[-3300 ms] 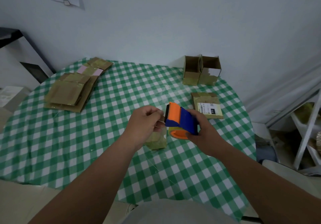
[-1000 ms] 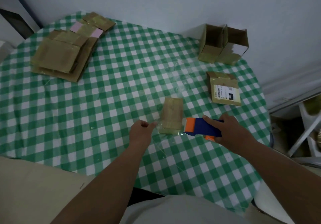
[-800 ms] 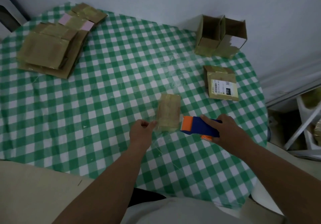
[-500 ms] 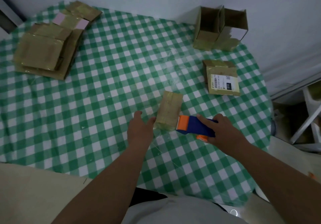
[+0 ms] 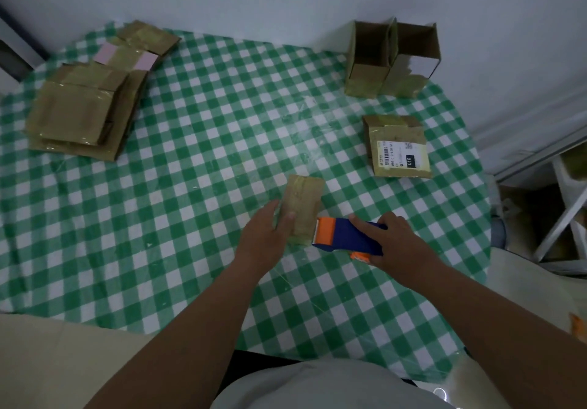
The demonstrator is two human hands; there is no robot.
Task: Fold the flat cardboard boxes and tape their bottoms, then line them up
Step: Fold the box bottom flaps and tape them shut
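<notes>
The small cardboard box (image 5: 303, 208) lies near the middle of the checked counter (image 5: 190, 154). The left hand (image 5: 266, 234) rests flat on its left side, fingers straight. The right hand (image 5: 397, 240) grips the blue-and-orange tape dispenser (image 5: 343, 238) — orange end touching the box's near right corner. Two folded boxes (image 5: 390, 59) stand at the far edge — flat ones (image 5: 85, 103) piled far left.

head-worn view, angled down, near table (image 5: 190, 154)

Bare forearms (image 5: 178, 329), pale grey top (image 5: 317, 386) (short-sleeved)
</notes>
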